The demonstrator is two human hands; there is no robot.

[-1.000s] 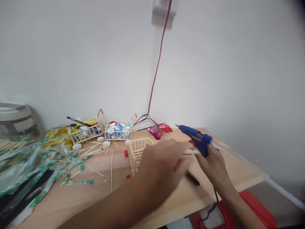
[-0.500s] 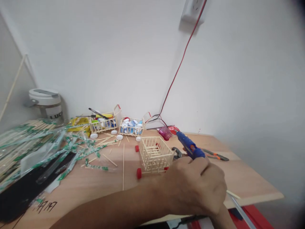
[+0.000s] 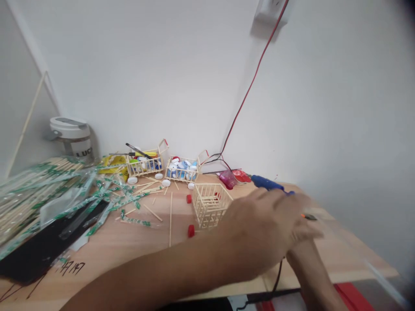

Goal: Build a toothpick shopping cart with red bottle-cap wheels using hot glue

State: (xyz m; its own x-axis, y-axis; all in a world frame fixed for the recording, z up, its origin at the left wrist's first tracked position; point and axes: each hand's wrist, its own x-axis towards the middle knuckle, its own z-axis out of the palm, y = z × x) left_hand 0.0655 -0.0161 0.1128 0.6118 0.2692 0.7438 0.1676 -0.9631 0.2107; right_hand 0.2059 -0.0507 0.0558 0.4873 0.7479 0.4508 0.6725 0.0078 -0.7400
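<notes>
My left hand (image 3: 256,229) reaches across from the lower left, its fingers curled over a blue hot glue gun (image 3: 267,183), whose nozzle points away and to the left. My right hand (image 3: 306,231) is at the rear of the gun, partly behind my left hand. Its fingers are smeared by motion, and its grip cannot be made out. A blurred translucent stick (image 3: 384,278) slants down to the right of my right hand. Just left of my hands stands a small wooden-stick cart (image 3: 210,207) with red wheels, partly covered by my left hand.
Behind stand two stick carts (image 3: 145,166) (image 3: 182,172) holding bottle caps. Wrapped sticks (image 3: 39,185) and a black sheet (image 3: 48,246) cover the left side. A lidded jar (image 3: 73,138) stands behind them. A red cord (image 3: 249,86) runs down the wall. Pliers (image 3: 309,216) lie at right.
The glue gun has tipped lower and moved right with my hands. My left hand now covers more of the cart's right side. The view has shifted slightly.
</notes>
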